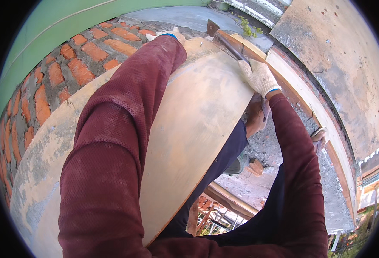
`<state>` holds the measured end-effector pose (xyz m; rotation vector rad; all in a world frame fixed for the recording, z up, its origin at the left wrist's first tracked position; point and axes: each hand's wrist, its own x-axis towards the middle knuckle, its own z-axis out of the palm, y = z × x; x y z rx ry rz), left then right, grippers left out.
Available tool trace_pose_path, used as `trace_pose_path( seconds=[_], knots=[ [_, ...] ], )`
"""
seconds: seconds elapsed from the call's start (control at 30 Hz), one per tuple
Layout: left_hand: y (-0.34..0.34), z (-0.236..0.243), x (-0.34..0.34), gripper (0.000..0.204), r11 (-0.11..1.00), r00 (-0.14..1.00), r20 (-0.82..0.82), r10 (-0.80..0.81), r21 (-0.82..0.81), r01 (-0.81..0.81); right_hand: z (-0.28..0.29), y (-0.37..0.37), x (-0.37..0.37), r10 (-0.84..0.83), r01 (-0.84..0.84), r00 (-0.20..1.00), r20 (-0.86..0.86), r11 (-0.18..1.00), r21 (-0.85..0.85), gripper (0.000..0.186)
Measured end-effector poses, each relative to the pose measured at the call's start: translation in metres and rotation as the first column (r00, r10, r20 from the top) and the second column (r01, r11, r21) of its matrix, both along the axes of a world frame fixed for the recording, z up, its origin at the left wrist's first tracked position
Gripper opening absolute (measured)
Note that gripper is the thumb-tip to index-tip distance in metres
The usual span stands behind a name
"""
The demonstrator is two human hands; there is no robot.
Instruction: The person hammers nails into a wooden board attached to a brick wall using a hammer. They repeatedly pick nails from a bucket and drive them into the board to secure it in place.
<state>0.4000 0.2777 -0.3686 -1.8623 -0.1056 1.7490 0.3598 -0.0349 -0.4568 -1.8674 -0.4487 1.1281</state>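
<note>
My left hand (168, 35), in a white glove with a blue cuff, rests with its fingers apart at the far edge of a pale plywood sheet (193, 129), beside the brickwork. In a matching glove, my right hand (259, 77) is closed round the dark handle of a hammer (232, 48). Its rusty, blade-like head (212, 28) points away from me, above the far end of the sheet and close to a wooden board edge (245, 46). My left forearm crosses over the plywood and hides part of it. Whatever lies under my left fingers is hidden.
Orange bricks set in grey mortar (81, 71) curve along the left, below a green wall (47, 34). A stained panel (335, 77) stands at the right. Below my right arm lie rough concrete (262, 150) and a small wood block (255, 167). An opening shows lower down.
</note>
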Motion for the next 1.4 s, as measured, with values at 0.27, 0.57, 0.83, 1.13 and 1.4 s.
trace_pose_path(
  seconds=[0.27,0.57,0.83,1.13,1.4],
  knots=[
    [0.034,-0.038,-0.021,0.045,0.987,0.997,-0.025,-0.076,-0.141,0.072,0.026,-0.011,0.032,-0.348,0.496,0.867,-0.356,0.67,0.552,0.047],
    [0.043,-0.041,-0.021,0.045,0.982,0.978,-0.156,-0.142,-0.15,0.119,0.022,-0.008,0.02,-0.217,0.215,0.976,0.009,0.971,0.106,0.058],
    [0.051,-0.052,-0.022,0.048,0.999,0.989,-0.141,0.036,-0.035,-0.041,0.023,0.004,-0.001,-0.304,0.322,0.947,-0.106,0.911,0.26,0.055],
    [-0.021,0.004,0.013,0.046,0.989,0.989,0.023,0.149,0.018,-0.15,-0.001,0.002,0.022,-0.558,0.612,0.779,-0.286,0.575,0.543,0.051],
    [0.012,-0.009,-0.008,0.043,0.997,0.996,-0.058,-0.068,-0.042,0.066,0.01,0.0,0.007,0.03,-0.029,0.999,-0.025,0.997,0.065,0.066]
  ],
)
